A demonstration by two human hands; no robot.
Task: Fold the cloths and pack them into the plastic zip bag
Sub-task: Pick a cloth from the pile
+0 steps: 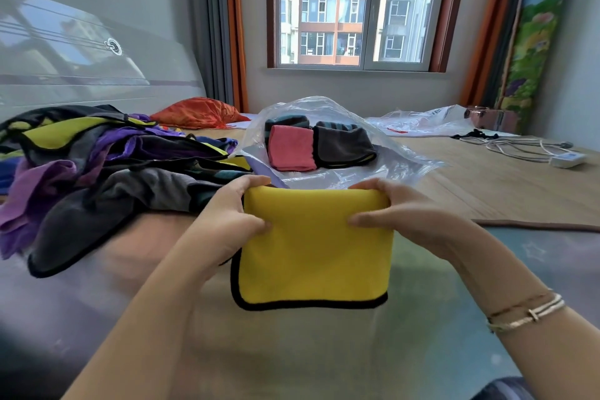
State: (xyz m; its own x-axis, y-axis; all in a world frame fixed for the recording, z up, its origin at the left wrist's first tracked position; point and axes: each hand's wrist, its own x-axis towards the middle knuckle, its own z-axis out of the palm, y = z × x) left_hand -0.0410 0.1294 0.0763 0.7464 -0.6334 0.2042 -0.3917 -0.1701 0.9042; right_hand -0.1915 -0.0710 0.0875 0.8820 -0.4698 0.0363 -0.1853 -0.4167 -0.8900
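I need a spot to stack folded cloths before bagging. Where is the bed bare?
Bare mat lies right of the zip bag, up to the white cables, and near you under the yellow cloth that both hands hold. The left is crowded with the unfolded cloth pile.

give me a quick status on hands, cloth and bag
Left hand and right hand pinch folded yellow cloth by its top edge. Zip bag open, pink and grey cloths inside. Unfolded pile left. Path clear.
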